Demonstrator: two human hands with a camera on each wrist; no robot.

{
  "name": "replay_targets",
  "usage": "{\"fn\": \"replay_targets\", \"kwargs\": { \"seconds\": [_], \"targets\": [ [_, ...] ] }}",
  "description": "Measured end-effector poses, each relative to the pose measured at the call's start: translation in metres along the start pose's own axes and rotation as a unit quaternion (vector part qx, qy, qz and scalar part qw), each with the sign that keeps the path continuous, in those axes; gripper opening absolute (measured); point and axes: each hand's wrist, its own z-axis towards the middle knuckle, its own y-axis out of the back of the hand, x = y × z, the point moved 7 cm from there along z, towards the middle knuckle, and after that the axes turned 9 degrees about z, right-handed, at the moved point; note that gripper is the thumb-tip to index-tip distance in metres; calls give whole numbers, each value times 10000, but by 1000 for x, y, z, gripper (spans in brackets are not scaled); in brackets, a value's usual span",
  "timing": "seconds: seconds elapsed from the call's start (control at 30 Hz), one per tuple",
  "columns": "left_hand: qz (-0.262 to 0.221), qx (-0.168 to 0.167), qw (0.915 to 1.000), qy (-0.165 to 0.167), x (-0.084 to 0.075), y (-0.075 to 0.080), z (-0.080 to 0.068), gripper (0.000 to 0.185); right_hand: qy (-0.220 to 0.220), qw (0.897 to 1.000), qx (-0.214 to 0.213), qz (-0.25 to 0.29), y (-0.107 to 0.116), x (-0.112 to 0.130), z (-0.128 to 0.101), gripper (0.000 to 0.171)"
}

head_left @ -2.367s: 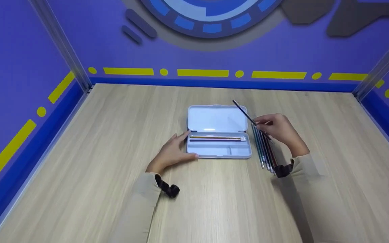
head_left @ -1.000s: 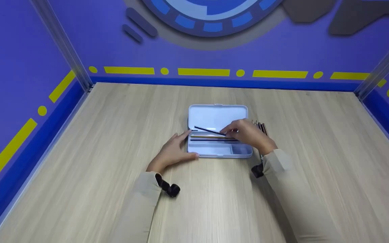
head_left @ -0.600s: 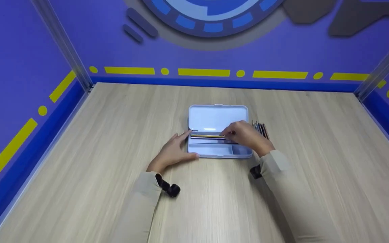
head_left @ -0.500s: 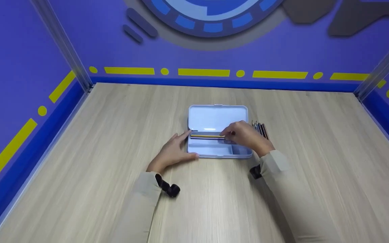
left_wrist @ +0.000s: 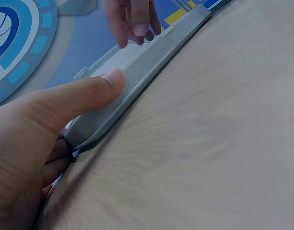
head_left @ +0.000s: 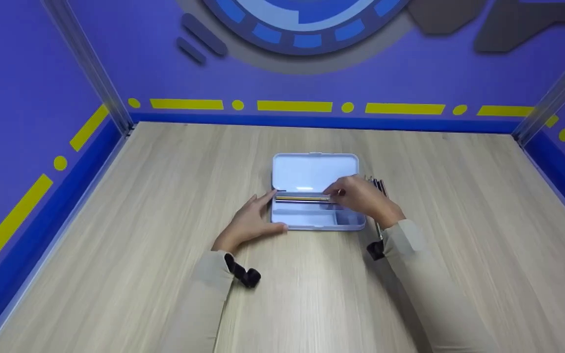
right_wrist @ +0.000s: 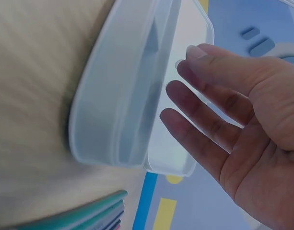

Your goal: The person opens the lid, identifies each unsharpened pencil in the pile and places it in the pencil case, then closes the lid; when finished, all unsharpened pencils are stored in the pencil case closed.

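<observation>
A white pencil case (head_left: 304, 218) lies with its lid (head_left: 312, 169) raised on the wooden table. My left hand (head_left: 248, 223) grips its left end, thumb on the near wall and fingers round the far side. Pencils (head_left: 299, 198) lie lengthwise in the long back compartment; their right ends are hidden by my right hand (head_left: 363, 198). That hand hovers over the right part of the case. In the right wrist view its fingers (right_wrist: 199, 139) are loosely bent, with nothing between them and the thumb.
Right of the case lie several loose pencils (head_left: 378, 184), partly covered by my right hand and sleeve; their ends (right_wrist: 108, 211) show in the right wrist view. Blue-purple panels (head_left: 307, 83) with yellow marks stand behind and beside the table (head_left: 312, 294).
My right hand has carried a dark pencil from the loose bunch to the case, lowered it into the back compartment and let go. My left hand has stayed on the case.
</observation>
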Motion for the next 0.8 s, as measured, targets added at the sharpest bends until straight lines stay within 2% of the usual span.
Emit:
{"fn": "replay_targets", "kwargs": {
  "seconds": [0.23,0.8],
  "targets": [
    [21,19,10000,51,1,-1,1,103,-500,9986,-141,-82,9,-12,-8,23],
    [-26,-22,10000,21,2,-1,0,105,-454,9967,-664,81,37,-44,-40,26]
  ]
}}
